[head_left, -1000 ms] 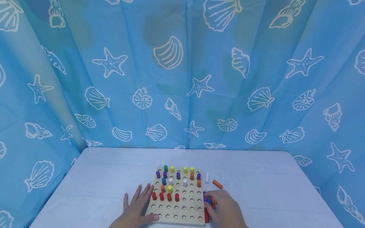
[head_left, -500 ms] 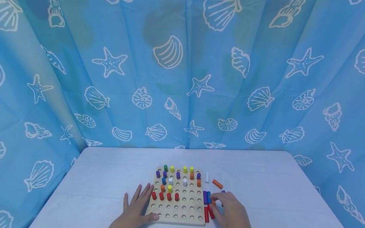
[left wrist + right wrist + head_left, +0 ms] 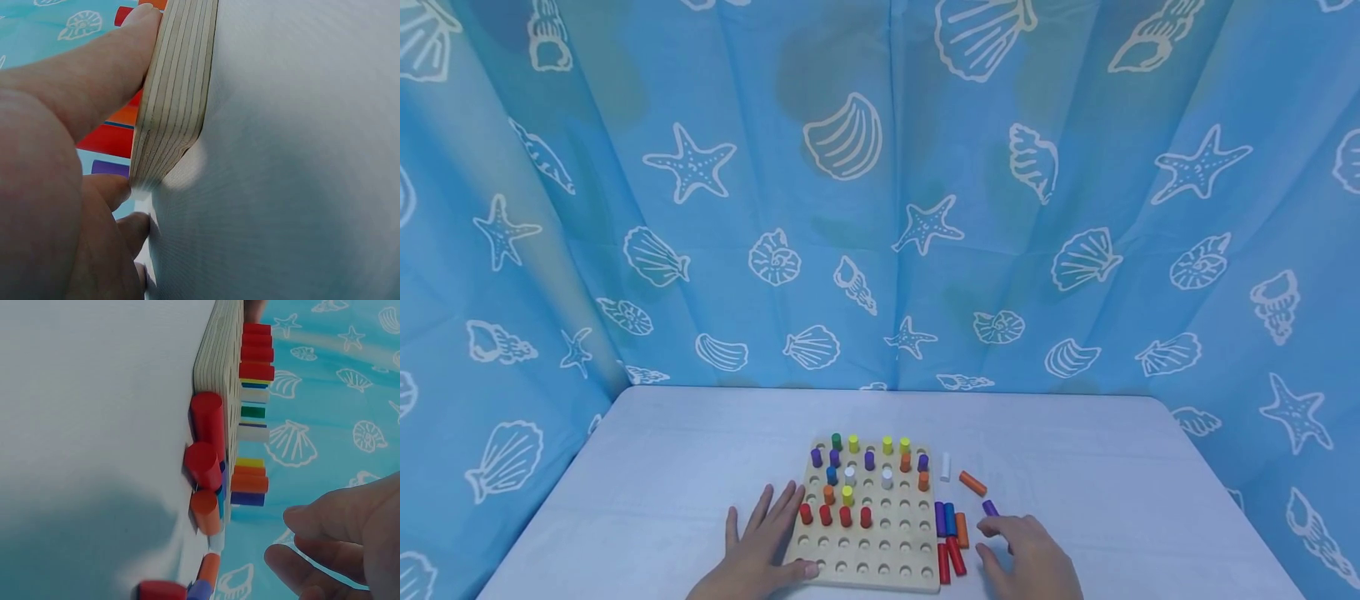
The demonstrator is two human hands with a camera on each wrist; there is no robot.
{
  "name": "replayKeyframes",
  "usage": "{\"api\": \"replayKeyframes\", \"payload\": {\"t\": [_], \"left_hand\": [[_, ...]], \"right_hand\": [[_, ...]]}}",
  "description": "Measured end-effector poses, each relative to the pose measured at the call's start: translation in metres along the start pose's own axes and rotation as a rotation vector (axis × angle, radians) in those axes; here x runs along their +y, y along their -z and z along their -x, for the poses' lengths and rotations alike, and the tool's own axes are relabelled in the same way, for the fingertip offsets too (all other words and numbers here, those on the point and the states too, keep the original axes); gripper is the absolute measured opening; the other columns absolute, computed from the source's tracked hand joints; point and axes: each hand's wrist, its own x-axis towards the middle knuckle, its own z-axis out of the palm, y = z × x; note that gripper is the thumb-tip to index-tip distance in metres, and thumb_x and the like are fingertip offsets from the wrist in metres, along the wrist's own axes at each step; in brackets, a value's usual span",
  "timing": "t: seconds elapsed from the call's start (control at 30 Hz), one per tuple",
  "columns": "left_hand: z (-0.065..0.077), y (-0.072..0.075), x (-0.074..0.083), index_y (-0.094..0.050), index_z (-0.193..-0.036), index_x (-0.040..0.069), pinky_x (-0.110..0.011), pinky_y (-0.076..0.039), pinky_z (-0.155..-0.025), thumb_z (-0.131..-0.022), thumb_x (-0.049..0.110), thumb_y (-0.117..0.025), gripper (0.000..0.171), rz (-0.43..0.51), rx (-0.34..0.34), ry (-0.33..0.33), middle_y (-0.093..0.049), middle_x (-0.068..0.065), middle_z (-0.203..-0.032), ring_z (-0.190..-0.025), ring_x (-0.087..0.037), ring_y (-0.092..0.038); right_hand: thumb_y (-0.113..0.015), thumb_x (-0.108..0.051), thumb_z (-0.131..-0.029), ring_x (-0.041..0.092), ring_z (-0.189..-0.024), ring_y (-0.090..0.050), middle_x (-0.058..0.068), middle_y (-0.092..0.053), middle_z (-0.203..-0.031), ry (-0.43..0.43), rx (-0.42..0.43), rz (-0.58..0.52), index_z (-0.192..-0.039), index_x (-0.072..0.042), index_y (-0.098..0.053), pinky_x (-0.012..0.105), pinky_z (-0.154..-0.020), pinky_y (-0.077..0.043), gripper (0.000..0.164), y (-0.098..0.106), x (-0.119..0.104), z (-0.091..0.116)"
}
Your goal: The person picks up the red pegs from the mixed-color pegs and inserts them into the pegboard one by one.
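Note:
A wooden pegboard (image 3: 880,575) lies on the table with coloured pegs upright in some holes. One row at its left holds several red pegs (image 3: 846,517). My left hand (image 3: 752,546) rests spread along the board's left side, thumb on the front left corner; the left wrist view shows that thumb (image 3: 94,75) against the layered edge. To the right of the board my right hand (image 3: 1033,558) hovers with thumb and forefinger parted and nothing between them. Its fingertips are close to a loose purple peg (image 3: 989,507), partly covered by the hand.
Beside the board's right edge lie loose pegs: a purple one (image 3: 940,519), a blue one (image 3: 951,520), an orange one (image 3: 962,531) and two red ones (image 3: 956,556). Farther back are a white peg (image 3: 945,467) and an orange peg (image 3: 973,483). A shell-patterned curtain (image 3: 880,250) hangs behind the table.
My right hand has moved right, away from the board's edge, uncovering the blue, orange and red loose pegs. A purple peg now shows farther right. My left hand has stayed put.

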Motion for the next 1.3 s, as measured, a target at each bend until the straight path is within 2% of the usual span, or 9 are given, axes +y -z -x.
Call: {"api": "replayKeyframes", "payload": {"t": [0.2,0.43,0.67,0.97,1.3], "left_hand": [[0.001,0.001,0.001,-0.028,-0.160,0.013,-0.074,0.022,-0.105,-0.073,0.068,-0.075,0.113,0.009,-0.005,0.002,-0.024,-0.015,-0.165,-0.152,-0.045,0.001],[0.002,0.001,0.002,-0.028,-0.160,0.012,-0.073,0.023,-0.105,-0.073,0.069,-0.075,0.113,0.008,-0.010,0.005,-0.023,-0.015,-0.165,-0.152,-0.044,0.002],[0.002,0.002,0.002,-0.028,-0.160,0.013,-0.074,0.022,-0.105,-0.074,0.066,-0.076,0.112,-0.002,-0.005,0.007,-0.023,-0.015,-0.165,-0.152,-0.044,0.002],[0.001,0.002,0.002,-0.029,-0.160,0.012,-0.074,0.022,-0.105,-0.074,0.067,-0.076,0.112,-0.005,-0.006,0.011,-0.023,-0.015,-0.165,-0.152,-0.045,0.001],[0.000,0.001,0.002,-0.029,-0.159,0.012,-0.073,0.022,-0.105,-0.072,0.069,-0.076,0.114,-0.004,-0.006,0.019,-0.024,-0.016,-0.165,-0.152,-0.045,0.001]], "right_hand": [[-0.085,-0.025,-0.082,0.016,-0.080,-0.060,-0.004,-0.070,-0.088,-0.028,-0.016,0.012,-0.104,-0.013,-0.075,0.040,-0.075,-0.058,0.027,0.001,0.009,0.001],[-0.082,-0.027,-0.085,0.012,-0.073,-0.054,-0.004,-0.068,-0.088,-0.067,-0.116,0.000,-0.108,-0.010,-0.074,0.032,-0.065,-0.055,0.030,0.001,0.019,-0.003],[-0.082,-0.027,-0.085,0.012,-0.072,-0.053,-0.005,-0.067,-0.088,-0.090,-0.161,0.003,-0.110,-0.009,-0.073,0.033,-0.065,-0.056,0.033,0.001,0.028,-0.004],[-0.079,-0.030,-0.087,0.015,-0.076,-0.055,-0.006,-0.064,-0.084,-0.107,-0.239,0.074,-0.111,-0.008,-0.071,0.036,-0.065,-0.053,0.033,0.003,0.046,-0.005],[-0.076,-0.036,-0.089,0.016,-0.076,-0.056,-0.004,-0.061,-0.080,-0.096,-0.275,0.149,-0.111,-0.006,-0.070,0.034,-0.064,-0.052,0.038,0.002,0.058,-0.003]]}}
